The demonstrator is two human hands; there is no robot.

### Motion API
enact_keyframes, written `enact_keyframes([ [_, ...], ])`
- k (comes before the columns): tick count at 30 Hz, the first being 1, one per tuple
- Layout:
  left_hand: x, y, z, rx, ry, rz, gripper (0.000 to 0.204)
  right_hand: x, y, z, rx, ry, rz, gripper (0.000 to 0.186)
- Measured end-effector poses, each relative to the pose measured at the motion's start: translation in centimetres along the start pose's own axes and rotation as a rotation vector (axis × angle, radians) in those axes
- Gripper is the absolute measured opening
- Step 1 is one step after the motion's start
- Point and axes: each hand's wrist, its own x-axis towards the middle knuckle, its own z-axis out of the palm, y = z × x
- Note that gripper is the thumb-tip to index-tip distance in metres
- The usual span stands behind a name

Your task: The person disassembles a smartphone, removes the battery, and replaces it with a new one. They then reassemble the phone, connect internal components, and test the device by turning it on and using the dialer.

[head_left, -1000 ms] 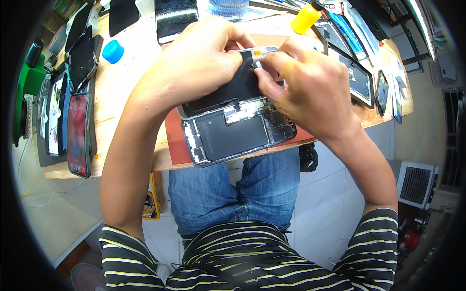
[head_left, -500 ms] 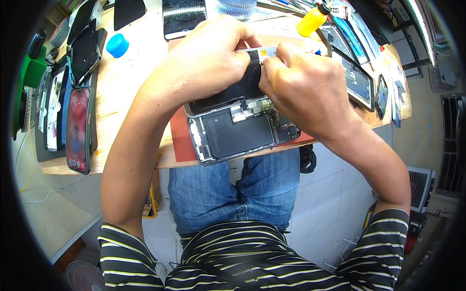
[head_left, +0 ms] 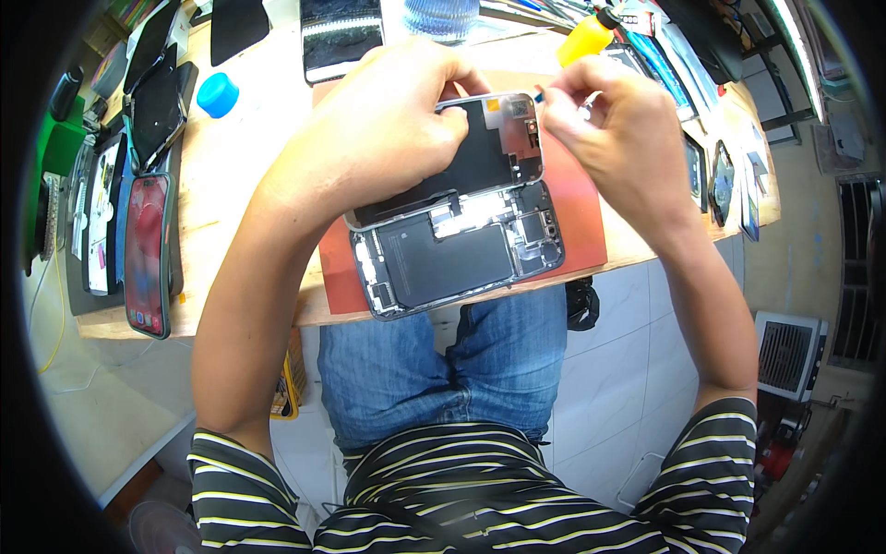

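Observation:
An opened phone body (head_left: 452, 263) lies near the table's front edge, its dark battery and circuit parts showing. Its screen panel (head_left: 489, 148) stands raised along the far side, inner face toward me. Fingers of my left hand (head_left: 406, 125) are curled round the panel's far left edge, gripping it. Just off the panel's far right corner, my right hand (head_left: 618, 129) is closed in a pinch. A tiny dark-blue bit shows at its fingertips and something pale inside the fingers; I cannot make out what it is.
Under the phone lies a reddish-brown mat (head_left: 581, 222). A blue cap (head_left: 218, 95) and a phone with a lit red screen (head_left: 148, 254) are at the left. A yellow bottle (head_left: 587, 39) stands at the back right, near tools and phone parts. Another phone (head_left: 341, 42) lies at the back.
My right hand has moved off the panel, to the right and slightly away, uncovering its right end. My left hand keeps its grip on the panel.

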Motion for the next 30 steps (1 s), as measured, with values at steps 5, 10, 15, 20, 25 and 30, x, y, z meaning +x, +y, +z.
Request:
enact_keyframes([
  [5,-0.7,1.3,-0.7,0.009,-0.004,0.001,0.031,-4.1,0.3,-5.8,0.587,-0.021,0.464,0.018],
  [10,-1.1,2.8,-2.0,0.088,-0.057,0.061,0.037,-12.5,3.4,-7.8,0.918,0.064,0.719,0.013],
  [15,-2.6,4.0,-3.4,-0.088,-0.158,0.046,0.037,-20.7,8.3,-7.4,0.988,0.172,0.932,0.014],
  [20,-4.3,4.0,-4.5,0.032,-0.135,0.005,0.034,-26.6,12.8,-5.3,0.945,0.248,1.174,0.016],
  [25,-6.5,2.4,-4.9,-0.079,-0.103,-0.178,0.044,-30.9,17.0,-3.2,0.971,0.317,1.272,0.015],
  [30,-9.5,0.4,-4.8,-0.107,-0.007,-0.247,0.047,-34.5,21.5,-0.1,0.690,0.249,1.402,0.016],
])
